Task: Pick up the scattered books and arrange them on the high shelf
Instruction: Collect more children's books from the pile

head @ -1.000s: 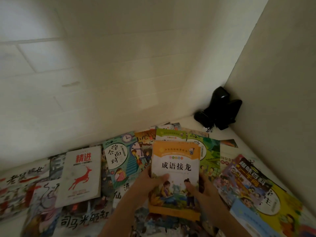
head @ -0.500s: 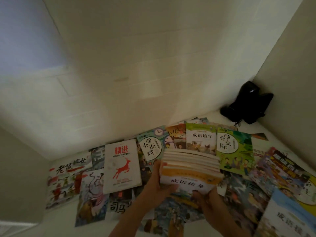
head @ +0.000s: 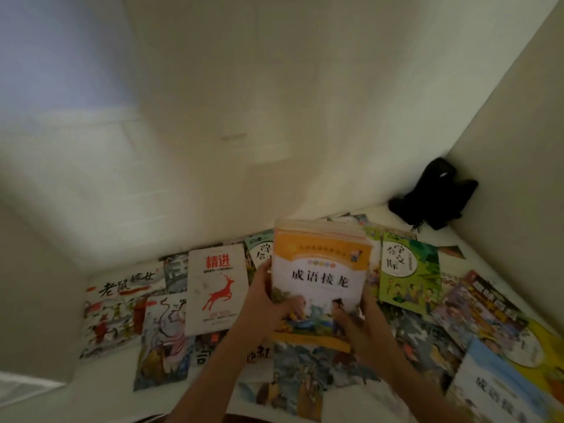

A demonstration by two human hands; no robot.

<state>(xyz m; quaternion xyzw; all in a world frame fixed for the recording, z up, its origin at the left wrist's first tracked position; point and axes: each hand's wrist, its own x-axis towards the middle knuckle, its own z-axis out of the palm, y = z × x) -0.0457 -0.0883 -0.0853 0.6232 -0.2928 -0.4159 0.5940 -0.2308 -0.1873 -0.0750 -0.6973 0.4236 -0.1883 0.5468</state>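
I hold a stack of thin books (head: pixel 320 270) upright in both hands, an orange and white cover facing me. My left hand (head: pixel 265 303) grips its left edge and my right hand (head: pixel 357 328) grips its lower right corner. Below and around the stack, many picture books lie flat and overlapping on the white surface (head: pixel 100 389). Among them are a white book with a red deer (head: pixel 216 288), a green book (head: pixel 409 276) and a book with black brush lettering (head: pixel 122 303).
A black object (head: pixel 433 193) sits in the far right corner. White walls close in behind, on the left and on the right (head: pixel 518 178). More books (head: pixel 500 340) overlap along the right side.
The stack has been tipped from lying edge-on toward me to standing with its cover facing me. The camera has tilted up and left a little.
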